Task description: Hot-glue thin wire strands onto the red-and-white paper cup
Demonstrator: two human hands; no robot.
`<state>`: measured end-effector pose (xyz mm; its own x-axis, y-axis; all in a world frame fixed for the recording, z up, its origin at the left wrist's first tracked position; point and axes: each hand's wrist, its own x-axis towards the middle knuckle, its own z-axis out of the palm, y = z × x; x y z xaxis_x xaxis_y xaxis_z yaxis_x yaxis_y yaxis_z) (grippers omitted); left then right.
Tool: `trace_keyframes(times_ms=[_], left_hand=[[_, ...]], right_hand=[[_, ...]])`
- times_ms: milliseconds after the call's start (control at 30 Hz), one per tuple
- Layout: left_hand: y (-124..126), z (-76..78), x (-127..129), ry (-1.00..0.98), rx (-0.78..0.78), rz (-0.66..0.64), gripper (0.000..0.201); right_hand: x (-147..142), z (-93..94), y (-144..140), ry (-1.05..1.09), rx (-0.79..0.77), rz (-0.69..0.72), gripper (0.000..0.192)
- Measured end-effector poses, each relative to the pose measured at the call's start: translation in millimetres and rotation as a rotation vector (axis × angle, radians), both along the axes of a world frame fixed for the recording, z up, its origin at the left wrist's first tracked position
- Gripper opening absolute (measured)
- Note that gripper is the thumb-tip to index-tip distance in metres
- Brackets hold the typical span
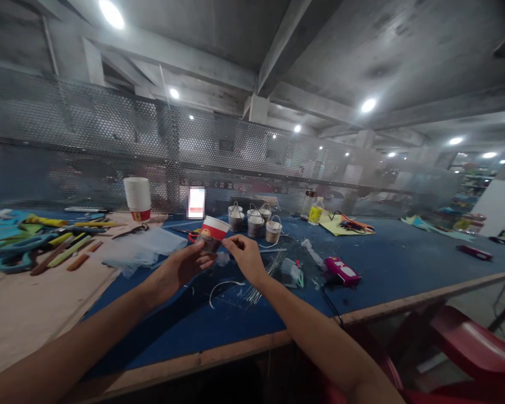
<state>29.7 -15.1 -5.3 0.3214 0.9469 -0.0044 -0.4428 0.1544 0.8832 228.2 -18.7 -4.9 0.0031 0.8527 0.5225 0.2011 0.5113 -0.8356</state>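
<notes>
My left hand (184, 262) holds a small paper cup (212, 232) with a white rim and a red band, tilted, above the blue table (404, 264). My right hand (244, 253) is beside the cup, its fingertips pinched at the cup's lower right side; whether it grips something thin I cannot tell. Below the hands lie thin wires (261, 280) and a curved white wire (221, 287). Several small grey cups with wire handles (256, 220) stand just behind the hands.
A stack of white paper cups (137, 197) stands at the back left. Scissors, pencils and tools (46, 241) lie on the left board. A pink glue gun (343, 270), a bottle (315, 211) and a red chair (467, 342) are to the right.
</notes>
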Motion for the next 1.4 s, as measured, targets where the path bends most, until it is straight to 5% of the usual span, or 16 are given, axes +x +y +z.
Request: trace_keyframes(times_ms=[333, 567, 900, 1400], left_hand=[[-3, -2.1, 3, 0.014, 0.014, -0.050, 0.029], [10, -12.0, 5, 0.040, 0.043, 0.081, 0.027], [3, -2.4, 7, 0.001, 0.025, 0.157, 0.022], [4, -7.0, 2, 0.051, 0.090, 0.076, 0.024]], right_hand=[[-2, 0.8, -1, -0.011, -0.002, -0.012, 0.046], [-3, 3.1, -7, -0.034, 0.018, 0.012, 0.046], [-8, 3.1, -13, -0.013, 0.053, 0.087, 0.038], [-3, -2.8, -1, -0.025, 0.020, 0.006, 0.037]])
